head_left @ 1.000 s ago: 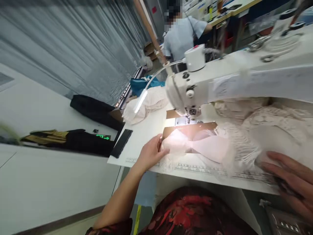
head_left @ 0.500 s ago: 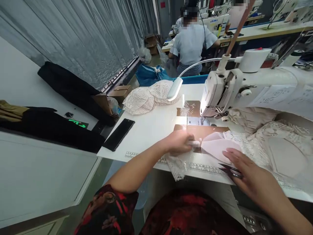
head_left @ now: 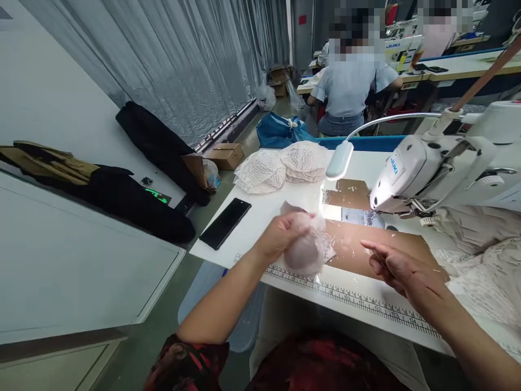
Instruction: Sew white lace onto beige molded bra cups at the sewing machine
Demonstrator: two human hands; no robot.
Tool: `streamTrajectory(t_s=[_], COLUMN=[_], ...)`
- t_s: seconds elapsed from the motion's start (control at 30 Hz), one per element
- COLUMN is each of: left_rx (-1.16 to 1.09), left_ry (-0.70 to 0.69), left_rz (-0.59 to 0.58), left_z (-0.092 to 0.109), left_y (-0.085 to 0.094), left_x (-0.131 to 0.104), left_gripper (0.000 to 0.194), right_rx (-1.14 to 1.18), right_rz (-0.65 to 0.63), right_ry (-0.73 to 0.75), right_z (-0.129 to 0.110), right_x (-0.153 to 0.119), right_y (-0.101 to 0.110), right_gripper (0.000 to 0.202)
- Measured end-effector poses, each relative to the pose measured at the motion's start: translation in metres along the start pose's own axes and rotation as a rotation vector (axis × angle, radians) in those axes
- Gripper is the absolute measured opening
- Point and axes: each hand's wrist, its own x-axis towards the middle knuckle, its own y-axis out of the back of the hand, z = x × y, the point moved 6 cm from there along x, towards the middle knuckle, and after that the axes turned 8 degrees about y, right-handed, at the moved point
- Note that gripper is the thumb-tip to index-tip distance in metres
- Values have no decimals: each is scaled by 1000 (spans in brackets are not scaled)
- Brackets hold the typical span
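Observation:
My left hand [head_left: 280, 236] is closed on a pale pink cup-shaped piece with lace [head_left: 305, 252], held above the table's front part, left of the brown sheet [head_left: 354, 247]. My right hand [head_left: 393, 266] is over the right part of that sheet, fingers curled round the small dark scissors, of which little shows. Behind the sheet stands the white sewing machine [head_left: 411, 168], its needle area right of a metal plate [head_left: 356, 216]. Beige lace fabric [head_left: 488, 271] lies to the right of my right hand.
Two stacks of lace cups [head_left: 260, 172] lie at the back left, beside a lamp head [head_left: 340, 160]. A black phone [head_left: 226, 222] rests at the left edge. A printed ruler [head_left: 358, 298] runs along the front. A person [head_left: 345, 87] sits beyond the table.
The view has turned left. My left hand has lifted the pink piece off the brown sheet and moved it left. My right hand has let go of the piece, and the scissors are now mostly hidden.

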Motion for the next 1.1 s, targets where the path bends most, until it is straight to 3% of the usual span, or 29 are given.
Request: streamTrajectory(t_s=[0.1,0.2,0.43,0.67,0.73,0.8,0.9,0.97,1.03,1.1], left_rx=[100,118,256,406,440,478,512,487,467,483], left_ry=[130,175,185,104,37,3,-40,-122,-232,-318], left_rz=[-184,-285,-319,-293,-297,-272,-179,-158,-181,-222], left_z=[-18,-26,-27,-24,-22,-22,-18,-12,-6,-4], left_y=[-18,-32,-42,-54,-60,-62,-63,-69,-82,-100], left_x=[2,1,2,2,0,-3,-12,-19,-25,-27], left_gripper=[44,48,50,57,64,57,30,28,26,23], right_rx=[60,96,301,298,263,149,-244,-563,-694,-561], right_rz=[-91,-92,-196,-200,-163,-95,55,128,212,258], right_ry=[-5,-25,-19,65,54,47,117,190,291,375], right_z=[-13,-22,-24,-31,-23,-7,22,32,25,4], right_x=[8,19,36,37,32,23,0,-17,-33,-43], right_y=[-5,-8,-20,-24,-19,-7,21,36,46,48], right_gripper=[53,48,46,42,44,45,44,46,43,30])
